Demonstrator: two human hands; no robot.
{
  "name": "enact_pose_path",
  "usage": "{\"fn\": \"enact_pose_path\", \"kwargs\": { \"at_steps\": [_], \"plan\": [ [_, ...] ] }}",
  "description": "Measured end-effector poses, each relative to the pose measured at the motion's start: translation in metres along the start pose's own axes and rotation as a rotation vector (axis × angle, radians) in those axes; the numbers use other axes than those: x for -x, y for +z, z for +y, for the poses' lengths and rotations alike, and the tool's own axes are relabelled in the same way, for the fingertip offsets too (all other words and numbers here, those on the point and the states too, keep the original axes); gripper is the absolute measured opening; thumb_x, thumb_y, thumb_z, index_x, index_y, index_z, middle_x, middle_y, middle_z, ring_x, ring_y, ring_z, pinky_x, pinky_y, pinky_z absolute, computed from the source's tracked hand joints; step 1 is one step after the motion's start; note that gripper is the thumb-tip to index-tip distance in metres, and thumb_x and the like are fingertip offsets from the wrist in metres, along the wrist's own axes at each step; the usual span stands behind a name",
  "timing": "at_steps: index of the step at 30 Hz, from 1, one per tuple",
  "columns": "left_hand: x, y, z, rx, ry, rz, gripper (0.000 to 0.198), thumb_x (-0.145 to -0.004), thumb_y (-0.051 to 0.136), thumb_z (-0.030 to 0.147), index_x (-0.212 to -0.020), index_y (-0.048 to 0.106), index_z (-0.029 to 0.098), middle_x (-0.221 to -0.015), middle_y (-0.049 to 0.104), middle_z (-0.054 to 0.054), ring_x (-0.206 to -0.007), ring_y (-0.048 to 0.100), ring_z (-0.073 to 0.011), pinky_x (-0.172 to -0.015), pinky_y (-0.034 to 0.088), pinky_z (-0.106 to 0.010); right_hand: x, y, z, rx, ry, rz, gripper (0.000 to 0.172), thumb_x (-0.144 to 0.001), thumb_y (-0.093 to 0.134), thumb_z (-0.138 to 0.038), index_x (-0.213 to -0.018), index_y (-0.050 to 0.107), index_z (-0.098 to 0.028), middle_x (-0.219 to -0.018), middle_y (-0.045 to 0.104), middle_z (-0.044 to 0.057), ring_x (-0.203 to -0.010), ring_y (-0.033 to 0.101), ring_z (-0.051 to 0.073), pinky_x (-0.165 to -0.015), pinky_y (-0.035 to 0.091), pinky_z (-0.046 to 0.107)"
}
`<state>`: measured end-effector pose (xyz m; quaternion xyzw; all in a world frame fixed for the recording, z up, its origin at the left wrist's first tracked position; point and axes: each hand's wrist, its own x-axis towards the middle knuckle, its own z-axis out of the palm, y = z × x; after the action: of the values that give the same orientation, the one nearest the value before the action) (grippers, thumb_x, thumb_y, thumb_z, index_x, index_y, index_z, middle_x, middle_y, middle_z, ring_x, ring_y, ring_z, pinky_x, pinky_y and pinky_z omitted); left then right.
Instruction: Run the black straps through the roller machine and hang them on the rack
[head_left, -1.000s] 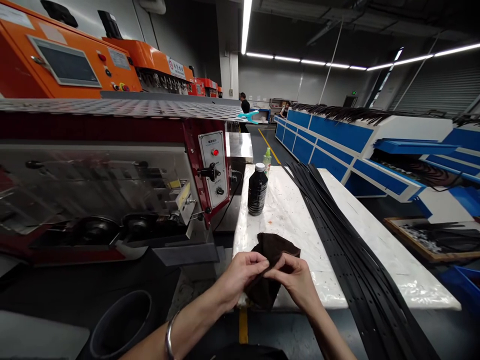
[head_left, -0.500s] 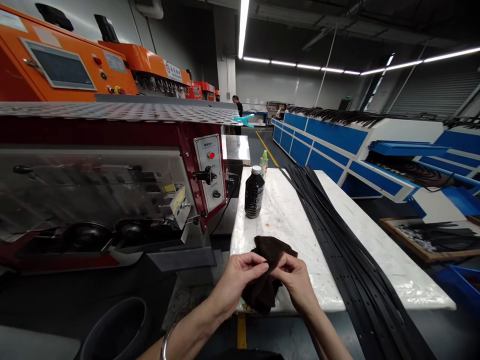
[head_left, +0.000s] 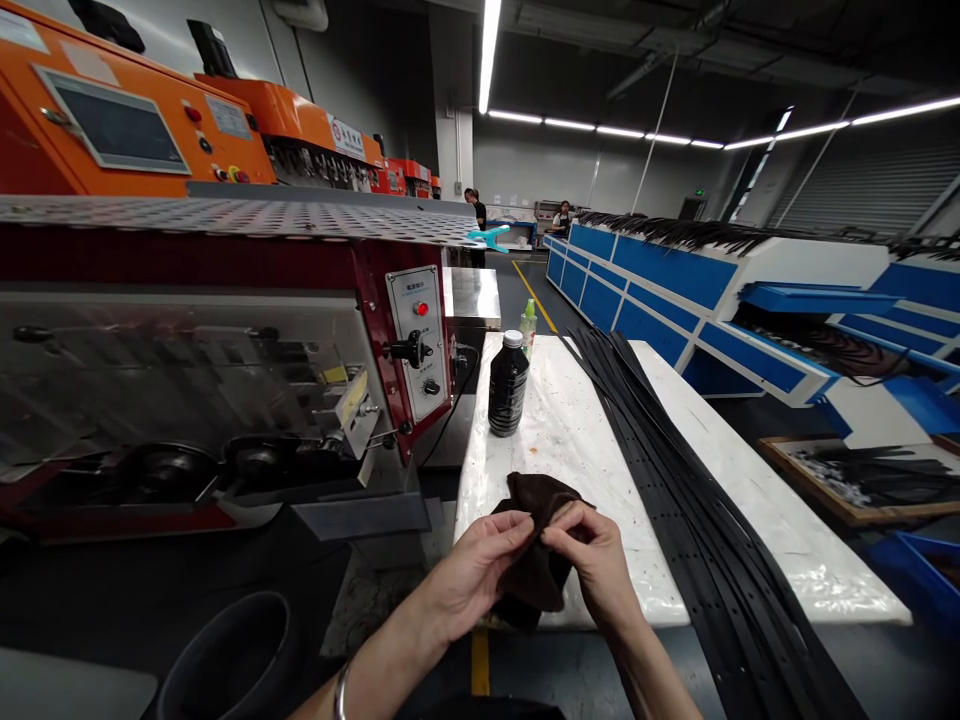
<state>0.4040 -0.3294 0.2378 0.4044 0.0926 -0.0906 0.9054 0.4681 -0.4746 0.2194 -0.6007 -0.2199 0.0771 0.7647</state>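
A dark brown cloth (head_left: 541,580) lies crumpled at the near edge of the white-covered table (head_left: 559,440), partly under my hands. My left hand (head_left: 480,560) pinches it with thumb and fingertips from the left side. Close beside, the fingers of my right hand (head_left: 592,555) are also pinched on the cloth, the two sets of fingertips almost meeting. Beyond the cloth stands a black bottle (head_left: 508,388) with a white cap, upright. Behind that is a clear bottle (head_left: 529,325) with a green top.
Long black straps (head_left: 675,480) with holes run along the table's right and hang over its front edge. A dark red machine (head_left: 379,350) with a control panel stands at left. A dark round bin (head_left: 229,655) sits low at left. Two people are far back.
Both hands keep their pinch on the cloth. My left palm has turned slightly upward, and the cloth's folds between the hands have shifted. The bottles have stayed in place.
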Motion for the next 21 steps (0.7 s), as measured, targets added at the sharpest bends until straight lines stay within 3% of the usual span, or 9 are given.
{"fn": "enact_pose_path", "kwargs": {
  "at_steps": [3,7,9,13,17,21],
  "plan": [
    [0.003,0.002,-0.002,-0.079,0.088,0.068,0.035,-0.064,0.087,0.029,-0.089,0.071,0.011,-0.08,0.073,-0.005,-0.072,0.065,-0.0117,-0.071,0.049,-0.021,0.0,0.0,0.002,-0.027,0.043,0.001,0.031,-0.067,0.084,-0.032,-0.056,0.059,-0.017,-0.059,0.055,-0.003,-0.059,0.047,0.011,-0.056,0.037,0.023],
    [0.007,0.004,0.002,-0.274,0.163,0.121,0.028,-0.067,0.084,0.032,-0.083,0.071,0.014,-0.07,0.068,0.0,-0.064,0.058,-0.0083,-0.062,0.042,-0.018,0.003,-0.002,0.005,0.055,0.056,-0.013,0.037,-0.066,0.084,-0.036,-0.054,0.055,-0.017,-0.056,0.051,-0.004,-0.056,0.044,0.01,-0.054,0.035,0.023],
    [0.009,0.004,0.006,-0.356,0.166,0.097,0.024,-0.07,0.081,0.033,-0.079,0.071,0.014,-0.066,0.065,0.002,-0.061,0.054,-0.0075,-0.058,0.038,-0.018,0.005,-0.005,0.006,0.151,0.0,-0.043,0.037,-0.069,0.082,-0.037,-0.054,0.055,-0.018,-0.057,0.052,-0.004,-0.057,0.045,0.011,-0.055,0.036,0.024],
    [0.007,0.001,0.01,-0.448,0.118,0.091,0.025,-0.07,0.08,0.035,-0.075,0.071,0.012,-0.064,0.062,0.0,-0.058,0.049,-0.0077,-0.053,0.032,-0.019,0.008,-0.007,0.004,0.392,-0.251,-0.119,0.028,-0.077,0.077,-0.03,-0.058,0.061,-0.019,-0.058,0.055,-0.002,-0.056,0.049,0.013,-0.055,0.037,0.027],
    [0.004,-0.002,0.008,-0.241,-0.045,0.041,0.027,-0.066,0.082,0.035,-0.068,0.068,0.012,-0.055,0.054,0.003,-0.049,0.043,-0.0054,-0.048,0.029,-0.018,0.01,-0.002,0.002,0.32,-0.349,-0.068,0.019,-0.075,0.08,-0.023,-0.063,0.066,-0.021,-0.063,0.062,0.0,-0.061,0.058,0.016,-0.061,0.044,0.028],
    [0.005,-0.002,0.003,0.0,-0.023,0.062,0.028,-0.063,0.087,0.031,-0.079,0.071,0.014,-0.066,0.064,0.0,-0.058,0.054,-0.0071,-0.053,0.038,-0.017,0.01,0.002,0.003,0.11,-0.203,0.027,0.016,-0.072,0.083,-0.025,-0.064,0.069,-0.022,-0.068,0.068,0.001,-0.069,0.061,0.017,-0.068,0.048,0.027]
  ]
}}
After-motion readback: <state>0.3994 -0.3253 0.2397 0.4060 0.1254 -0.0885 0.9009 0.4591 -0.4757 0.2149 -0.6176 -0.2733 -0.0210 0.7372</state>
